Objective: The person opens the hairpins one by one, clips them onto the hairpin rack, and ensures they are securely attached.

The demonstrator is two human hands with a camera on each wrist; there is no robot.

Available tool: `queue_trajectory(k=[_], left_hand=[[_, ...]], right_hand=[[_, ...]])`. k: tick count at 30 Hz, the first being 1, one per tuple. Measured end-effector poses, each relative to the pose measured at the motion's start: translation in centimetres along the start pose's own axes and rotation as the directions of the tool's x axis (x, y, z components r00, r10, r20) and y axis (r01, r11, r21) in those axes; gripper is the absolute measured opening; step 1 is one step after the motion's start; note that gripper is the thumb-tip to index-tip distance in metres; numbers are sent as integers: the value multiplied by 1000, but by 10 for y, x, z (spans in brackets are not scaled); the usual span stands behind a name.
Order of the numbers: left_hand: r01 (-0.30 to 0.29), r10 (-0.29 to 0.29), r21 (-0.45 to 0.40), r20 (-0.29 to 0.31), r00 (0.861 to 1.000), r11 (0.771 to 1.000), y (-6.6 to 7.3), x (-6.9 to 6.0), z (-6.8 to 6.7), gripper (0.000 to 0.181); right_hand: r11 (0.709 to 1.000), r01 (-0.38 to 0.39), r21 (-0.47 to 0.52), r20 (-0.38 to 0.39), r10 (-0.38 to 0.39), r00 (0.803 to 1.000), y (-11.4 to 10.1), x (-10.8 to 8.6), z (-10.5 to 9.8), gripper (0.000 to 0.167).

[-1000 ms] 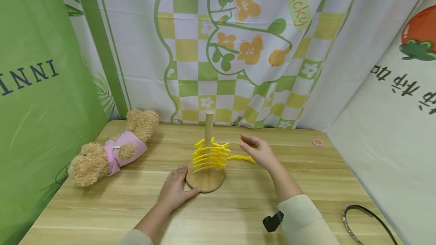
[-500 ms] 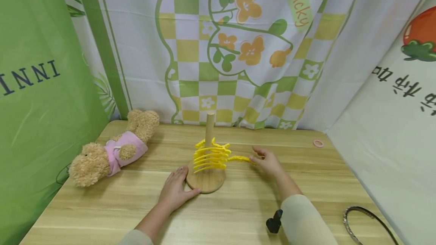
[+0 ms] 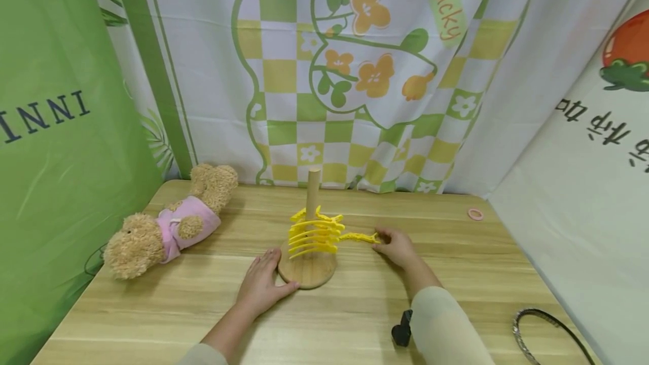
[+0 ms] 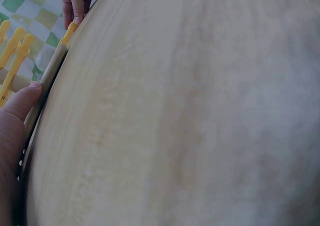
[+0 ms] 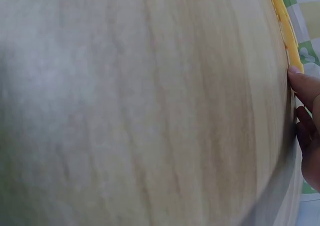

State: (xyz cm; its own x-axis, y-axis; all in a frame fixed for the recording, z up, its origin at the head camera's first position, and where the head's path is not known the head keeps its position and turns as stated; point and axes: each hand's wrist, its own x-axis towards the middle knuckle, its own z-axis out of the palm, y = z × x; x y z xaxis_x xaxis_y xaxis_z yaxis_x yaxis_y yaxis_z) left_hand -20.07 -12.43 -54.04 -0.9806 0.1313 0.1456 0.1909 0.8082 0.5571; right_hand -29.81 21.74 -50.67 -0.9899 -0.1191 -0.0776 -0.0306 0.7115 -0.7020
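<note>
A wooden stand with a round base (image 3: 307, 276) and an upright post (image 3: 312, 193) is at the middle of the table. Several yellow curved hair clips (image 3: 311, 239) hang stacked around the post. To their right, one more yellow hair clip (image 3: 357, 236) lies on the wood. My right hand (image 3: 398, 245) pinches its forked right end; in the right wrist view the thumb (image 5: 302, 83) is on the clip (image 5: 285, 26). My left hand (image 3: 261, 280) rests against the base's left and front edge, fingers straight and thumb spread, with the thumb (image 4: 22, 101) touching the rim.
A teddy bear in a pink top (image 3: 187, 224) lies at the table's left. A pink ring (image 3: 475, 214) is at the back right, and a dark headband (image 3: 545, 314) lies near the right edge. Checked curtains stand behind the table.
My right hand has come down from above the table to the loose hair clip and now pinches its end. The left hand and the stand have stayed in place.
</note>
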Motion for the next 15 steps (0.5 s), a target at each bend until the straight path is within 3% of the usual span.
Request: queue_trajectory(k=[11,15], left_hand=[[5,-5,-11,3,1000,1000,3,-2,-3,95],[6,-6,-5,3,1000,1000,4,-2,-3,95]], right_hand=[[998,25,49,-51,-22,998,4,-8,0,48],[989,-16,149,-35,21,999,0,-13,-5,49]])
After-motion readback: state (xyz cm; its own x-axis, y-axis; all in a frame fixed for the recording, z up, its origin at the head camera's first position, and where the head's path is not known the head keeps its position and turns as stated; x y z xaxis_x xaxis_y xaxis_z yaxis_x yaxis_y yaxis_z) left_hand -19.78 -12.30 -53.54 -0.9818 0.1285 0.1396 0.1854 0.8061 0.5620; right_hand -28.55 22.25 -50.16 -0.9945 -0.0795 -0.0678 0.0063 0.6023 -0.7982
